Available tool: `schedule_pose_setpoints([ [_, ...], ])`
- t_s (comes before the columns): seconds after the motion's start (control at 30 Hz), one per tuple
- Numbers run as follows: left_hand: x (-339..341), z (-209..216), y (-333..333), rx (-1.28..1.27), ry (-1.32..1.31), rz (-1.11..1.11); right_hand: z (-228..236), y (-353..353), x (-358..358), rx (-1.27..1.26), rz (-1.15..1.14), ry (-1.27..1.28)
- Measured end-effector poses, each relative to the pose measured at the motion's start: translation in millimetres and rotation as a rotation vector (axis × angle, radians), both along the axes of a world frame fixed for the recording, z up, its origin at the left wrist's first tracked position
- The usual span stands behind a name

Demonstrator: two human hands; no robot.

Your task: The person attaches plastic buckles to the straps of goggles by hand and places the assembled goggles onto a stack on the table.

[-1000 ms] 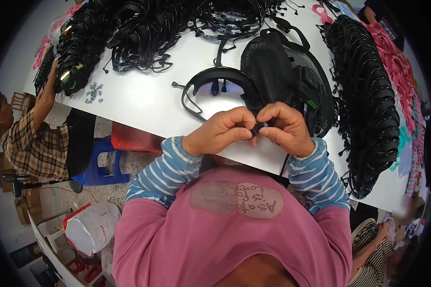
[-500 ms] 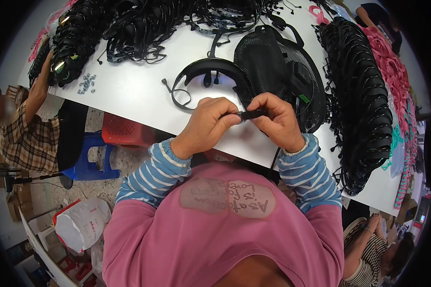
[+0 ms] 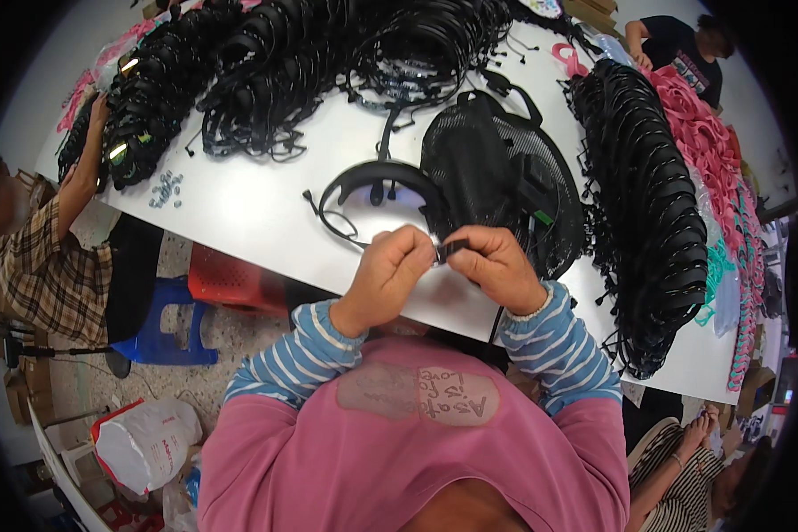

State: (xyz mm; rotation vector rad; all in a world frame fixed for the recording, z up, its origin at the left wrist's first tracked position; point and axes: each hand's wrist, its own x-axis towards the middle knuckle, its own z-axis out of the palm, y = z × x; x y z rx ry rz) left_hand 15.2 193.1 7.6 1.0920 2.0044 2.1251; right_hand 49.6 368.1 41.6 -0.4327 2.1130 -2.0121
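Both hands meet over the near edge of the white table [image 3: 239, 208], pinching one small black part [image 3: 453, 249] between them. The left hand [image 3: 387, 273] closes its thumb and fingertips narrowly on the part's left end; the right hand [image 3: 496, 264] clamps the other end between thumb and forefinger, with the rest of its fingers curled under. The part is too small to tell more than that it is short, dark and held roughly level. A thin black cable [image 3: 495, 321] hangs down from under the right hand toward the pink shirt.

Just beyond the grip, a black headset band [image 3: 372, 173] lies flat on the table, its arch open toward the hands and a thin boom wire [image 3: 326, 217] curling off its left end. To the right of the grip and a little beyond it sits a black mesh bag [image 3: 496, 173] with a strap loop at its far side. Farther right, a long row of black headbands [image 3: 652, 204] runs along the table, with pink and teal bands [image 3: 714, 168] beside it. Far beyond the grip, tangled heaps of black headsets [image 3: 328, 62] cover the table's back half. Well to the left, a small cluster of pale screws [image 3: 166, 188] lies on the bare tabletop, near another person's arm in a plaid sleeve [image 3: 49, 266]. Below the table edge on that side stands a blue stool [image 3: 173, 324].
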Motion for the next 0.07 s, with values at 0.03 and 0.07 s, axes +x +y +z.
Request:
schedule_pose_setpoints([
  [0.03, 0.3, 0.2, -2.4, -0.009, 0.024, -0.032, 2.0, 1.5, -0.1, -0.055, 0.049, -0.047],
  [0.07, 2.2, -3.1, -3.1, -0.041, -0.007, -0.03, -0.3, 4.5, -0.1, -0.053, 0.089, -0.012],
])
